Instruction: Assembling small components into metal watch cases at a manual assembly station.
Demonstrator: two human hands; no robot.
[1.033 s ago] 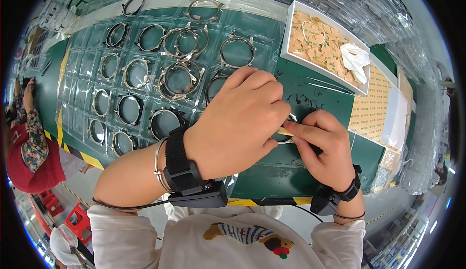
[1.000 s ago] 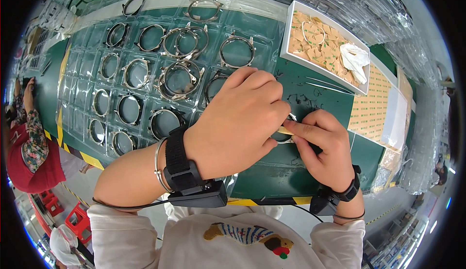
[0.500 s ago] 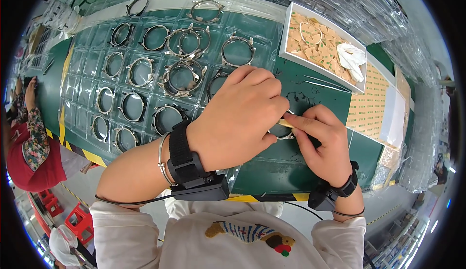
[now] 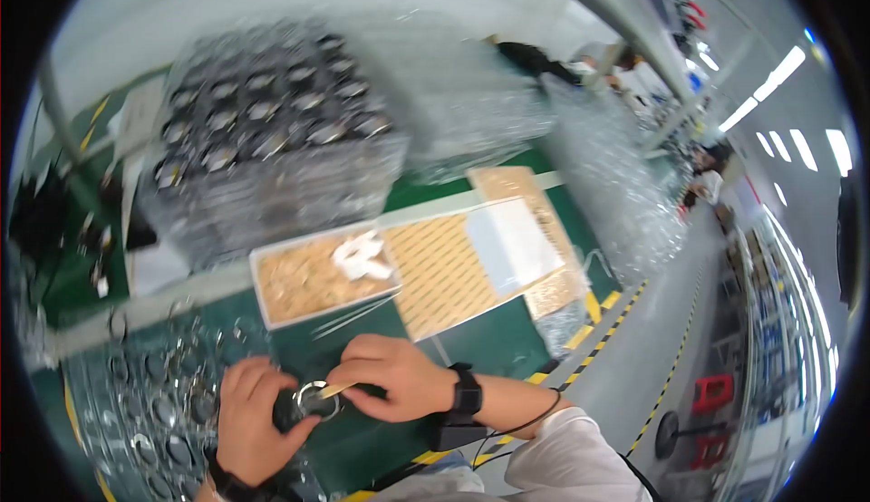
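Observation:
A round metal watch case (image 4: 304, 395) sits between the thumb and fingers of my left hand (image 4: 250, 422), above the green table mat. My right hand (image 4: 391, 379) pinches a thin, pale yellow stick (image 4: 337, 390); its tip reaches into the ring of the case. Left of my left hand, a clear plastic tray (image 4: 109, 411) holds several more watch cases (image 4: 165, 407) in its compartments. The picture is somewhat blurred, so the stick's tip and fine details of the case are hard to make out.
Beyond my hands stands a white box (image 4: 264, 307) of tan paper pieces and a crumpled white cloth (image 4: 362, 255). Tweezers (image 4: 355, 315) lie before it, a tan adhesive sheet (image 4: 444, 271) beside it. Stacked clear trays (image 4: 272, 198) with watch cases rise behind.
The view has swung right and up, bringing the stacked trays and aisle into sight. My hands appear lower and farther left, with the case and stick still between them.

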